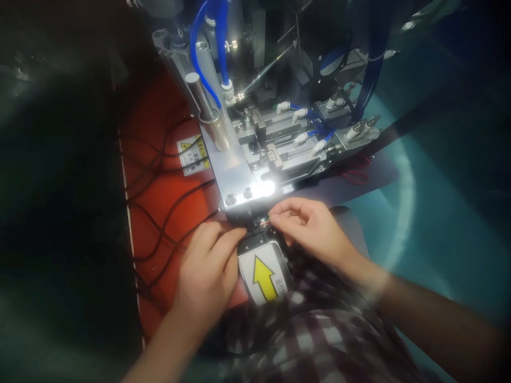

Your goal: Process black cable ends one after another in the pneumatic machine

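My left hand [207, 271] rests on the orange machine bed, its fingertips pinched at the left side of a small dark fixture [257, 234]. My right hand [315, 229] comes in from the right, thumb and forefinger pinched on a thin wire end [266, 218] over the same fixture. Just below the fixture sits a black block with a white label bearing a yellow arrow [263, 276] that points up toward the machine. What my left fingers grip is too small and dark to make out.
A metal machine [255, 143] with blue air hoses [199, 48], cylinders and white fittings stands right behind the fixture. Black cables [167, 213] run over the orange plate [155, 117], near a yellow warning sticker [191, 155]. A plaid cloth [319, 330] lies below my hands.
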